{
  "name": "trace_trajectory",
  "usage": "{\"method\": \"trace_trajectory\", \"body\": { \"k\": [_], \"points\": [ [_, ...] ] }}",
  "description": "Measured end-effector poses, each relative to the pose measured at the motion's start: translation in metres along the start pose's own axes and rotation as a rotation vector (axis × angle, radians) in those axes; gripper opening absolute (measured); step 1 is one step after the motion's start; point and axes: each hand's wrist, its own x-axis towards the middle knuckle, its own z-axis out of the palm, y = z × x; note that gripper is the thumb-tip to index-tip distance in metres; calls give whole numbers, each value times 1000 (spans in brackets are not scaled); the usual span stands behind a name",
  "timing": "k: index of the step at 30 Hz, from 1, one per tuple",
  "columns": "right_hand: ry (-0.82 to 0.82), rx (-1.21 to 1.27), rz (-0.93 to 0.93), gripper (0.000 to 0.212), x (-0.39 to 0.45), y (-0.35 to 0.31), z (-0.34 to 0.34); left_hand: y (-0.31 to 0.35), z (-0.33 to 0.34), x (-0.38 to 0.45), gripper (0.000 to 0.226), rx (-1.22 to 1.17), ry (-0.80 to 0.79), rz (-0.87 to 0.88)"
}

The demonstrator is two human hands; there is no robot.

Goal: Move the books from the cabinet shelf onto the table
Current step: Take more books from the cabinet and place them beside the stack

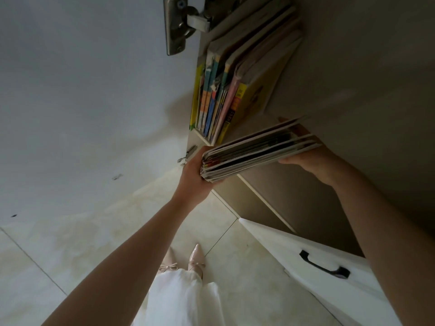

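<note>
While your stack of books (256, 151) sits clear of cabinet shelf (254, 123), both hands clamp it: left hand (195, 175) grips spine end, right hand (303, 151) clasps far end. More books (226, 90) stand upright on shelf, beside open door (94, 90).

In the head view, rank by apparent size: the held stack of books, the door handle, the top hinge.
1. Stack of books, held in both hands.
2. Top hinge.
3. Door handle, close to the hinge in apparent size, and each sits at a different distance from the camera, so that order is unsure.
</note>
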Motion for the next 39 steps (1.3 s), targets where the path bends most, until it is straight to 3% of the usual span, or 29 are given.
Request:
{"method": "trace_trajectory", "body": {
  "k": [7, 12, 15, 24, 31, 39],
  "points": [
    [58, -3, 8, 55, -8, -2, 1, 4, -7, 4, 55, -51, -28, -101],
    [-163, 85, 119, 51, -28, 2, 3, 20, -24, -12, 48, -61, -111, -250],
    [-196, 135, 136, 51, -52, -10, 13, 36, -33, -40, 48, -91, -76, -309],
    [-222, 294, 166, 38, -147, -63, 40, 126, -66, -126, 48, -333, 198, -496],
    [-238, 241, -26, 38, -230, -121, 63, 182, -84, -212, 39, -456, 416, -631],
    [-274, 132, -177, 57, -298, -159, 113, 230, -103, -298, 44, -486, 713, -648]
  ]
}}
